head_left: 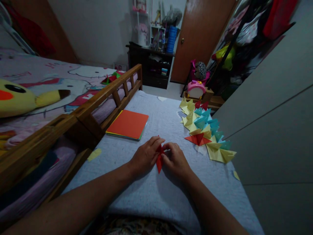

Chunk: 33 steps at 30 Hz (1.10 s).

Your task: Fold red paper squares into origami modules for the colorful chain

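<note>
A narrow, folded piece of red origami paper (159, 163) is between my two hands above the pale blue sheet, its pointed end toward me. My left hand (147, 153) closes on its left side, fingers reaching over the top. On the other side, my right hand (174, 158) pinches it between thumb and fingers. The fingers hide most of its upper part. To the left lies a stack of square coloured paper (128, 124), orange on top. Folded paper cranes stand in rows at the right: yellow ones (218, 151), blue ones (202, 119) and a red one (198, 139).
A wooden bed rail (97, 106) runs along the left, with a yellow plush toy (17, 99) on the bed beyond. A pale cabinet (276, 130) borders the right. Farther back are a dark low cabinet (150, 68), a wooden door (193, 39) and a pink toy case (196, 89).
</note>
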{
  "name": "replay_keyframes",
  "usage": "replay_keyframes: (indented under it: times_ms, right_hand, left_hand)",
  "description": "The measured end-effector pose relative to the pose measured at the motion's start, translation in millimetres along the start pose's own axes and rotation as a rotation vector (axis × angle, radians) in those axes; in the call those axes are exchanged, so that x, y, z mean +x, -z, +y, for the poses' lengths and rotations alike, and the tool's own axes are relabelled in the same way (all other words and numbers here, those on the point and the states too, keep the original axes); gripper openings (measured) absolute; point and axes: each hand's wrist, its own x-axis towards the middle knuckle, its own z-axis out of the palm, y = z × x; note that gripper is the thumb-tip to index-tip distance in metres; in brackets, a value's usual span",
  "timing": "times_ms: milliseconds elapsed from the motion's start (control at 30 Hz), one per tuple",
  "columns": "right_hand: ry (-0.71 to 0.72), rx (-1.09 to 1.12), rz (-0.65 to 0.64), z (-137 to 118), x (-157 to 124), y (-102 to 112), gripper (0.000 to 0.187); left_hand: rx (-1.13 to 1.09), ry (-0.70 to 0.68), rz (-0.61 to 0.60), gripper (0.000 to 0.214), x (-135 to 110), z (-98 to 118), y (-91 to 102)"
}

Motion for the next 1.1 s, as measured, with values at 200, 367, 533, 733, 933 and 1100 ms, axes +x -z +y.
replay_keyframes:
  times_ms: [200, 367, 533, 733, 933, 1100]
  right_hand:
    - [0.161, 0.244, -0.024, -13, -4, 15, 0.024]
    - [0.164, 0.348, -0.032, -7, -7, 35, 0.050]
    - [0.252, 0.164, 0.026, 5, -6, 30, 0.060]
    - [0.292, 0.061, 0.120, 8, -6, 16, 0.028]
    - [0.372, -0.065, 0.141, 7, -6, 17, 0.013]
    - [0.392, -0.248, 0.103, 4, -7, 12, 0.015]
  left_hand:
    - [-0.150, -0.036, 0.017, 0.036, 1, -2, 8.5]
    - [-0.447, 0.086, 0.150, 0.017, 7, 1, 14.3]
    - [-0.779, 0.162, 0.079, 0.010, 12, 2, 8.7]
    - [-0.989, 0.257, -0.005, 0.006, 14, 2, 6.6]
    - [-0.657, 0.145, -0.016, 0.018, 13, 0, 5.4]
    - [-0.133, 0.095, 0.030, 0.018, 10, -4, 6.0]
